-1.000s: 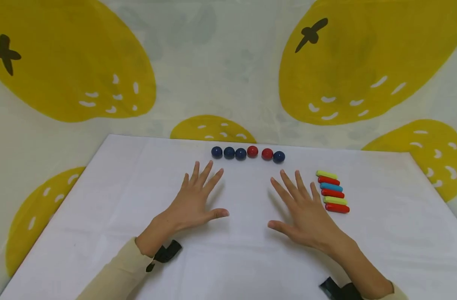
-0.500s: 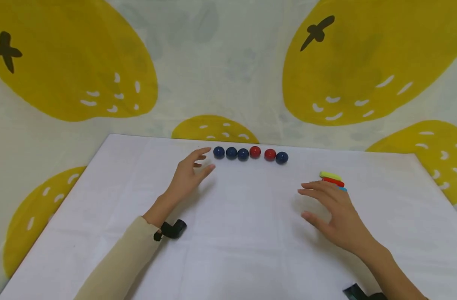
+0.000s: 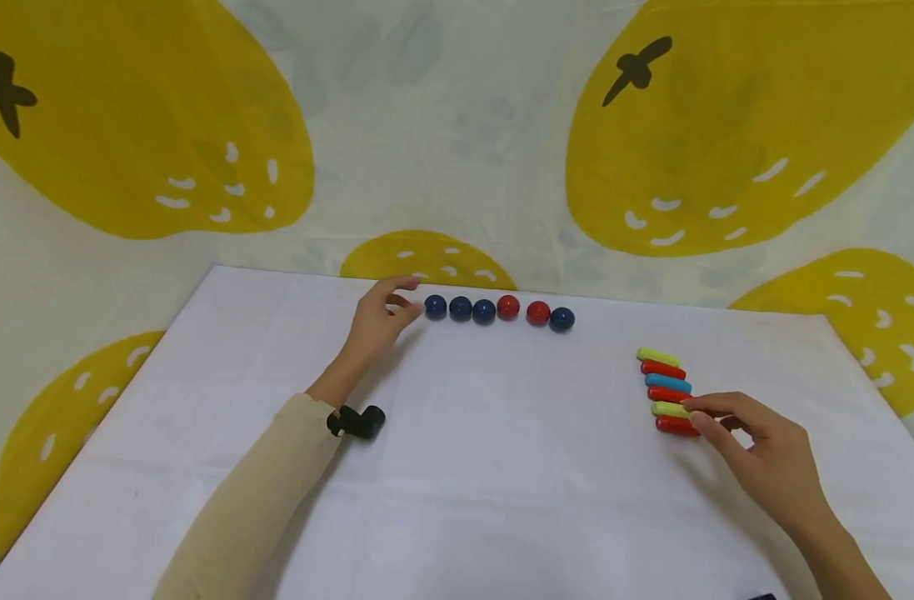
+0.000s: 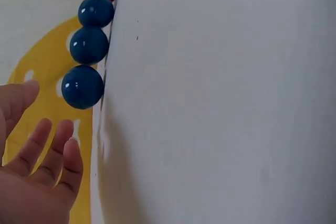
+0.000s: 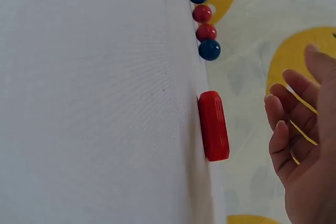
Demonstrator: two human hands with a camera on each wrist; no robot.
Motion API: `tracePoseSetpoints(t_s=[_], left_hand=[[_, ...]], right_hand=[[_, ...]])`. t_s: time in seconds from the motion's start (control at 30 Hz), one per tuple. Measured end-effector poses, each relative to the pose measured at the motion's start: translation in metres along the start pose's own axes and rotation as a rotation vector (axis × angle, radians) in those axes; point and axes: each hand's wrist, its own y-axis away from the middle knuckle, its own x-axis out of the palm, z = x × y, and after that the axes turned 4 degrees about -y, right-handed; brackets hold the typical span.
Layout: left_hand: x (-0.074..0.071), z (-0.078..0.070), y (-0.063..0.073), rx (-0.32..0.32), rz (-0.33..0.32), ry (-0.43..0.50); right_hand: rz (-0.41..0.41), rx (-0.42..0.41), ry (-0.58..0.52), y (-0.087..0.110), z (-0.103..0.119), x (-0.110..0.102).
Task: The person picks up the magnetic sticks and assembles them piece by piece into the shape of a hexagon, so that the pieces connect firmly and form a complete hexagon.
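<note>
Balls in a row stand along the far side of the white tabletop. My left hand (image 3: 376, 321) is beside the leftmost dark blue ball (image 3: 436, 307), thumb and fingers parted; in the left wrist view a gap shows between them and that blue ball (image 4: 83, 87). My right hand (image 3: 777, 457) reaches over the near end of a column of short coloured sticks. Its thumb and forefinger overlap the right ends of a yellow-green stick (image 3: 668, 409) and the nearest red stick (image 3: 674, 426). In the right wrist view the fingers are loosely bent, apart from the red stick (image 5: 213, 126).
Farther up the column lie another red stick (image 3: 668, 393), a blue stick (image 3: 667, 383), and more red and yellow-green ones. Red balls (image 3: 508, 307) and another blue ball (image 3: 562, 319) continue the row rightward. A lemon-patterned cloth (image 3: 457, 167) hangs behind the white tabletop (image 3: 457, 467).
From spread flat over the middle, both hands have moved apart: the left forward to the leftmost ball, the right sideways to the sticks' near end. Balls and sticks keep their places.
</note>
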Motion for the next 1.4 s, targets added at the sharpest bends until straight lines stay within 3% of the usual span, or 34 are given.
tracePoseSetpoints(t_s=[0.13, 0.27, 0.6, 0.87, 0.97, 1.1, 1.4], left_hand=[[0.007, 0.006, -0.004, -0.05, 0.017, 0.065], [0.015, 0.01, -0.003, -0.043, 0.009, 0.092], [0.028, 0.014, -0.01, -0.009, 0.041, -0.078], [0.032, 0.017, -0.003, -0.051, -0.005, -0.164], [0.034, 0.017, 0.0, -0.045, -0.014, -0.189], [0.036, 0.016, -0.001, -0.034, -0.026, -0.212], [0.034, 0.015, -0.002, -0.052, -0.042, -0.183]], right_hand=[[-0.04, -0.024, -0.002, 0.005, -0.017, 0.0], [-0.029, -0.011, 0.007, 0.011, -0.03, 0.002], [0.043, 0.052, -0.016, 0.016, -0.041, 0.006], [0.08, 0.103, -0.028, 0.019, -0.047, 0.009], [0.082, 0.081, -0.023, 0.02, -0.048, 0.009], [0.094, 0.048, 0.025, 0.02, -0.049, 0.009], [0.166, 0.104, 0.111, 0.016, -0.046, 0.003]])
